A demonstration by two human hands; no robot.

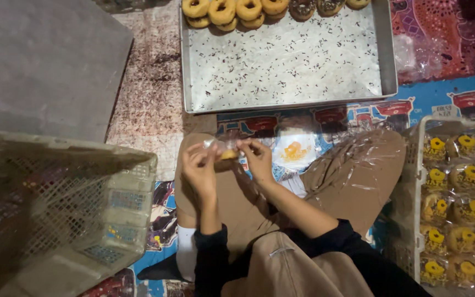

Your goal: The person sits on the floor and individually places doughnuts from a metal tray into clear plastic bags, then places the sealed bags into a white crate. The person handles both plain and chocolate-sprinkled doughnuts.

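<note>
Over my lap, my left hand (198, 169) and right hand (258, 157) pinch a clear plastic wrapper (222, 146) with a doughnut (228, 154) inside, fingers clenched on its edges. Far ahead lies a metal tray (287, 60) holding glazed doughnuts (222, 11). Right, a crate of wrapped doughnuts (457, 203); left, an empty-looking mesh basket (56, 203).

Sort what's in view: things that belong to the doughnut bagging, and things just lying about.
In use: left hand, right hand, doughnut in clear bag, metal tray, crate of bagged doughnuts.
Lying about: mesh crate, patterned floor mat.
</note>
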